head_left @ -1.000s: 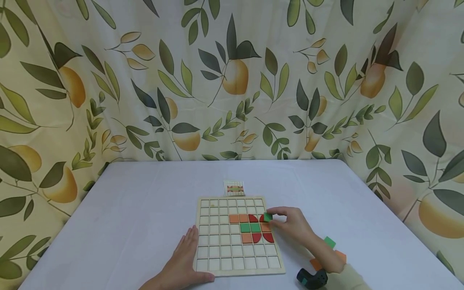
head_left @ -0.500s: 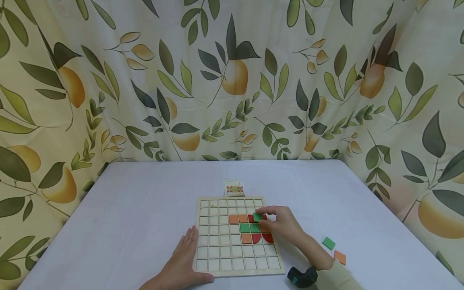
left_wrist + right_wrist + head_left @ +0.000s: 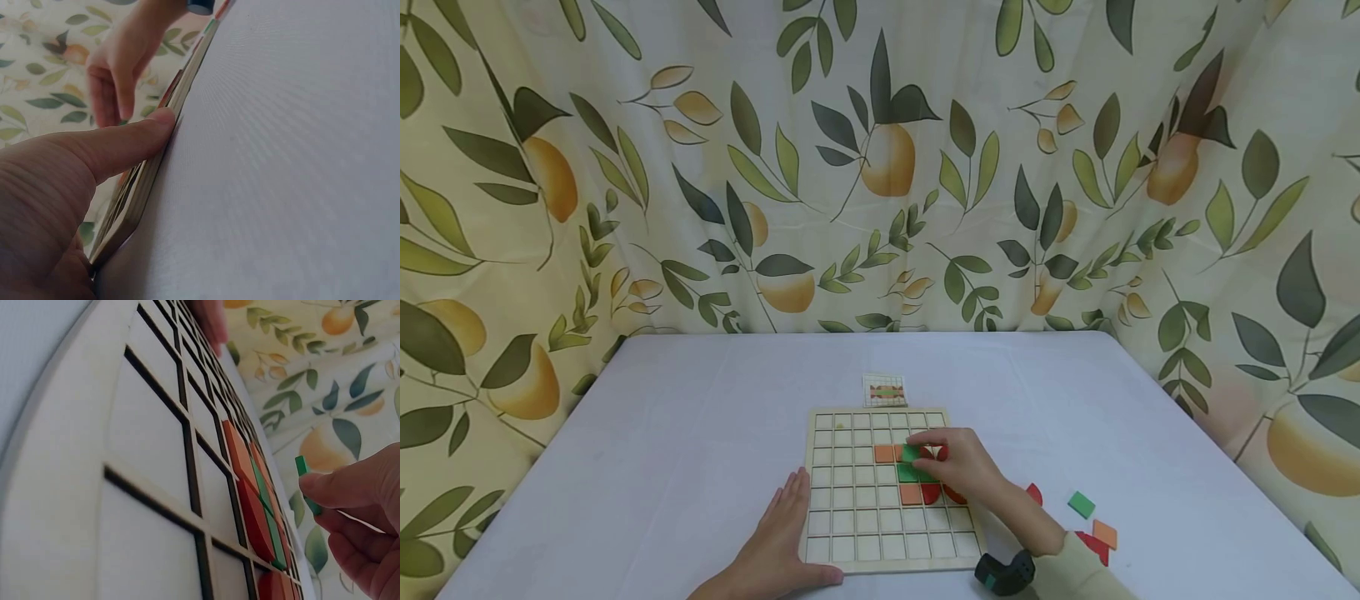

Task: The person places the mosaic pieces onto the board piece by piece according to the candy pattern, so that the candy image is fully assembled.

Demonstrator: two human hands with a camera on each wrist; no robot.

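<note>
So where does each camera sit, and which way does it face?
Head: worn on the head, facing forward and down at table, board and curtain; left grip, right grip and right sleeve show.
Left wrist: looks along the board's edge; left grip close up, thumb on the board, right grip beyond.
Right wrist: looks low across the board; right grip pinching a green tile.
Shared: head and right wrist both show that tile.

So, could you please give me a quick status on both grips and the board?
Left grip against left edge of board. Right grip pinching green tile over the board. Nothing seen blocking it; loose tiles off to the right.
</note>
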